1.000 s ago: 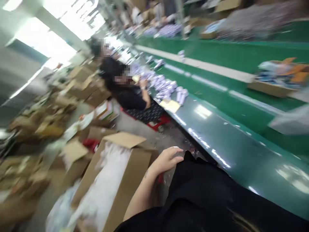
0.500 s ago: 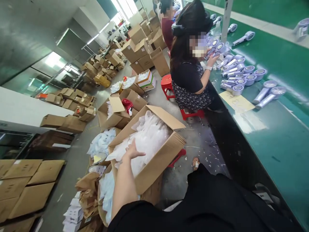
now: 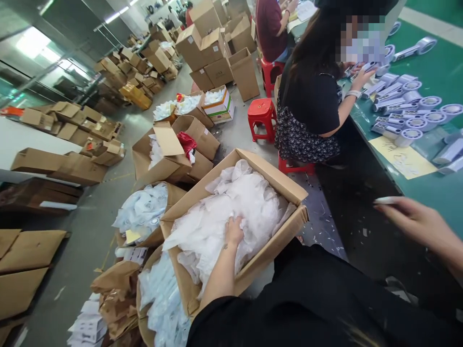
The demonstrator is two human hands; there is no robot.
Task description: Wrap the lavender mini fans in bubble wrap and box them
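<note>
My left hand (image 3: 234,231) reaches into an open cardboard box (image 3: 269,258) heaped with thin, whitish, see-through plastic bags (image 3: 213,221). Its fingers are curled into the bags, and the fingertips are partly hidden among them. At the right, my right hand (image 3: 415,219) hangs over the dark gap beside the green workbench (image 3: 443,193). Thumb and fingers there are pressed together, with a small whitish piece at the tips that I cannot make out.
A co-worker (image 3: 311,96) sits at the bench, handling a lilac ring-headed device near rows of similar devices (image 3: 412,113). A red stool (image 3: 262,113) stands behind. Pale blue bags fill a nearby box (image 3: 173,195). Stacked cartons (image 3: 217,70) stand farther back.
My left hand has moved from above the bags, fingers spread, down into them and rightward. My right hand has come into view, and the camera has turned and moved closer to the box.
</note>
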